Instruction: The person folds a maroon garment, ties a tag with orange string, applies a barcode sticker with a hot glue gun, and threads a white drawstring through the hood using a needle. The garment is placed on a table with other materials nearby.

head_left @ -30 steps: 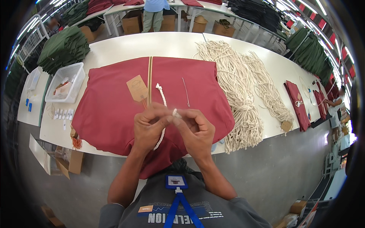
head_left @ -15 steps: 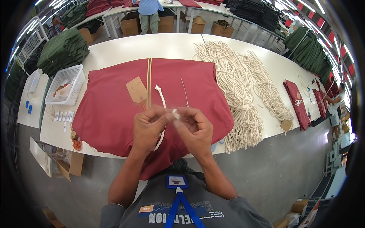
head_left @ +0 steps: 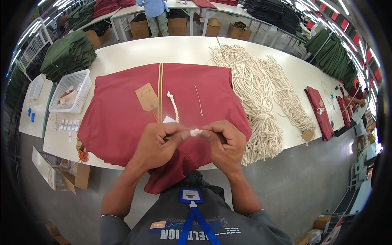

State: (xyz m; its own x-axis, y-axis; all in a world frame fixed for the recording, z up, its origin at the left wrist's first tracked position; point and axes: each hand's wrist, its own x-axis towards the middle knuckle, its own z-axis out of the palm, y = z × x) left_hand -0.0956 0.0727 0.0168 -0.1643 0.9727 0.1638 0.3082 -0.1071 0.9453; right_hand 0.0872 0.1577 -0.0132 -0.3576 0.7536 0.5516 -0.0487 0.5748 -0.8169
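A white rope (head_left: pixel 173 107) lies on a large dark red fabric piece (head_left: pixel 122 108), one knotted end pointing away from me. Its other knotted end (head_left: pixel 196 132) is pinched between my two hands, slightly blurred. My left hand (head_left: pixel 160 143) closes thumb and finger on the knot's left side. From the right, my right hand (head_left: pixel 226 141) grips the same knot. Beyond my right hand lies a thin metal hook needle (head_left: pixel 199 101). A brown card tag (head_left: pixel 146 97) rests left of a tan stripe (head_left: pixel 160 87). A small white label shows beside my left fingers.
Bundles of off-white rope (head_left: pixel 249 90) lie along the right of the white table (head_left: pixel 183 47). At left are a white basket (head_left: pixel 83 92) and a stack of green fabric (head_left: pixel 67 55). A folded red piece (head_left: pixel 318 112) lies far right. Other people (head_left: pixel 155 14) stand at nearby tables.
My hands have come nearer to me and spread apart, each now pulling at a side of the knot. The needle is now fully uncovered, and the small white label has come into view.
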